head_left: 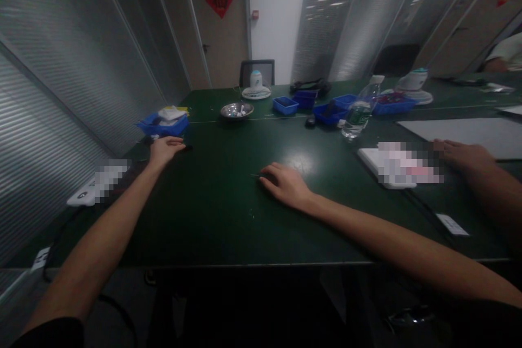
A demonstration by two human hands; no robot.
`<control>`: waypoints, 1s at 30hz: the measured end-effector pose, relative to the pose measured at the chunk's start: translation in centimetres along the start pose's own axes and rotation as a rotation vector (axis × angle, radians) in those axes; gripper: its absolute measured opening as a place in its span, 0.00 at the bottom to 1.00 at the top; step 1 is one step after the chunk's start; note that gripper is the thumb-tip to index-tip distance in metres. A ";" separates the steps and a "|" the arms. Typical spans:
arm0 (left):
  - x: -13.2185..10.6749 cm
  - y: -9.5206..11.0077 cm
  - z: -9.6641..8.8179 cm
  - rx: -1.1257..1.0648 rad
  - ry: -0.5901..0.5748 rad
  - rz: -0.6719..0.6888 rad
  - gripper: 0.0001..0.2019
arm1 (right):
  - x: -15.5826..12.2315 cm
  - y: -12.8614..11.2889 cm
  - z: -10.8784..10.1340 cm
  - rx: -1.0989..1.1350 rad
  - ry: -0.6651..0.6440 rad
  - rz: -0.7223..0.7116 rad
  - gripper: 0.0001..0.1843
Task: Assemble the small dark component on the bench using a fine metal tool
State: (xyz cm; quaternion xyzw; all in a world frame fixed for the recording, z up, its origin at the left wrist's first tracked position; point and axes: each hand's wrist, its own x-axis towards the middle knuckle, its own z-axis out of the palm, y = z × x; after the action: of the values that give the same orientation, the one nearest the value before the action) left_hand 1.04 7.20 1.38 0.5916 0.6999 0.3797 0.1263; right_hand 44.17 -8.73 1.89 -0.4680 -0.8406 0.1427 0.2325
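My right hand (pixel 285 185) rests low over the middle of the green table, its thumb and fingers closed in a pinch. A thin, needle-like rod (pixel 255 175) sticks out to the left from its fingertips. Farther left and back, my left hand (pixel 165 149) is bent with its fingers together, just in front of a blue tray (pixel 163 126). At its fingertips is a small dark object (pixel 188 147), too blurred to name. Something white shows beside the knuckles. A few tiny pale bits (pixel 252 214) lie on the table between my arms.
A steel bowl (pixel 236 111) with white bits, a white fan (pixel 256 89), small blue trays (pixel 285 105) and a water bottle (pixel 359 111) stand toward the back. On the right are a white box-like device (pixel 387 168) and another person's hand (pixel 468 156). A white power strip (pixel 95 185) lies left.
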 end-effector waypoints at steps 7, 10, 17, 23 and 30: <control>0.2 -0.7 1.3 0.052 -0.021 0.033 0.15 | 0.1 0.2 0.3 0.001 0.008 -0.019 0.16; 0.4 -1.3 1.7 0.055 -0.028 0.012 0.16 | 0.1 0.3 0.3 -0.001 0.004 -0.020 0.16; 0.9 -1.6 1.9 0.069 -0.038 -0.019 0.18 | 0.1 0.2 0.2 -0.005 -0.006 -0.016 0.17; 0.6 -1.6 1.9 0.157 -0.086 0.101 0.17 | 0.1 0.2 0.3 0.006 -0.021 -0.014 0.17; -1.9 0.2 1.8 0.452 -0.149 0.377 0.18 | 0.0 0.0 0.2 -0.007 -0.011 -0.011 0.16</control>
State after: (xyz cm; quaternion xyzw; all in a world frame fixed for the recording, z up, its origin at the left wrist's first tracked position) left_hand 2.78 6.16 -0.24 0.7505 0.6333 0.1865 -0.0301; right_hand 44.13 -8.72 1.73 -0.4632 -0.8450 0.1412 0.2269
